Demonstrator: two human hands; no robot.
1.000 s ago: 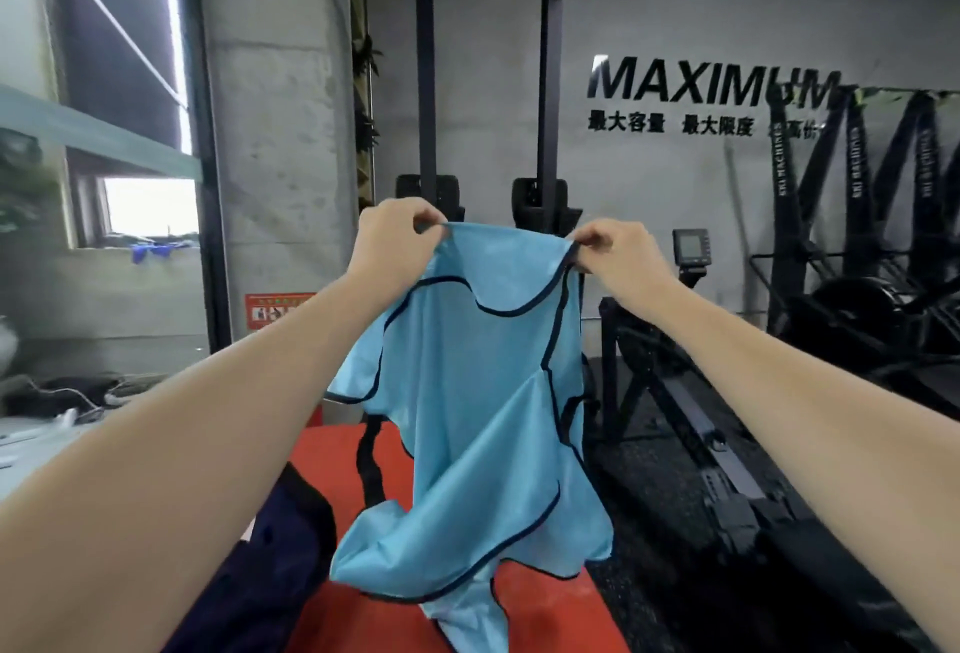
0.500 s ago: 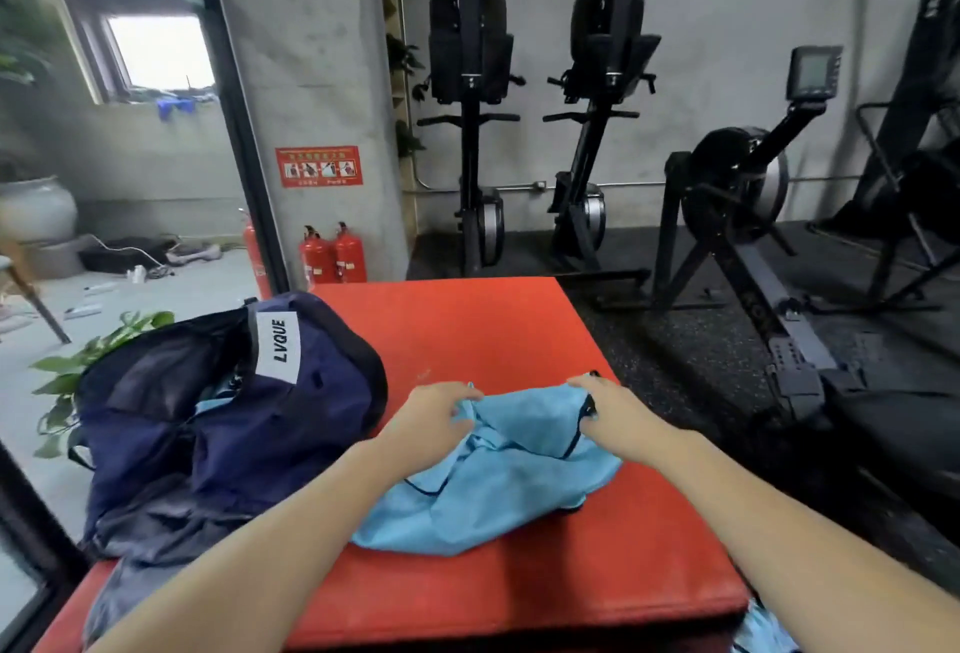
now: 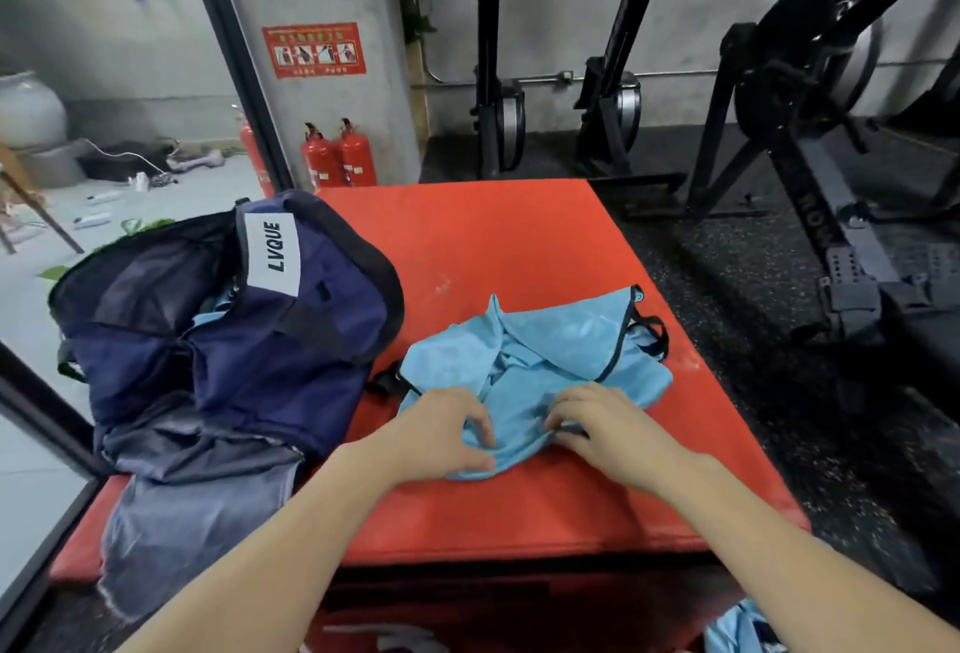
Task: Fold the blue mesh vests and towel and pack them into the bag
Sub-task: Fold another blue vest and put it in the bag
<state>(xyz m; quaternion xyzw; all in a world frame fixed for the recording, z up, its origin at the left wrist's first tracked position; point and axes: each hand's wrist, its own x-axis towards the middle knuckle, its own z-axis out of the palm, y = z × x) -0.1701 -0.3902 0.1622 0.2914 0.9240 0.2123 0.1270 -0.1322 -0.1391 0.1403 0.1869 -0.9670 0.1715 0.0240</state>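
The vest (image 3: 540,366) lies crumpled crosswise on the red surface (image 3: 509,247), stretching away from both hands (image 3: 524,431), which pinch its near edge close together.

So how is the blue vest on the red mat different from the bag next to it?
The vest is light blue, thin and lying rumpled flat; the bag is dark navy, bulky and gaping open. Both hands grip the vest's near edge; neither touches the bag. The bag carries a white LVQUE label; the vest has black trim. Both rest on the red mat.

Bare forearms, no sleeves; hands (image 3: 524,431) ungloved, ringless
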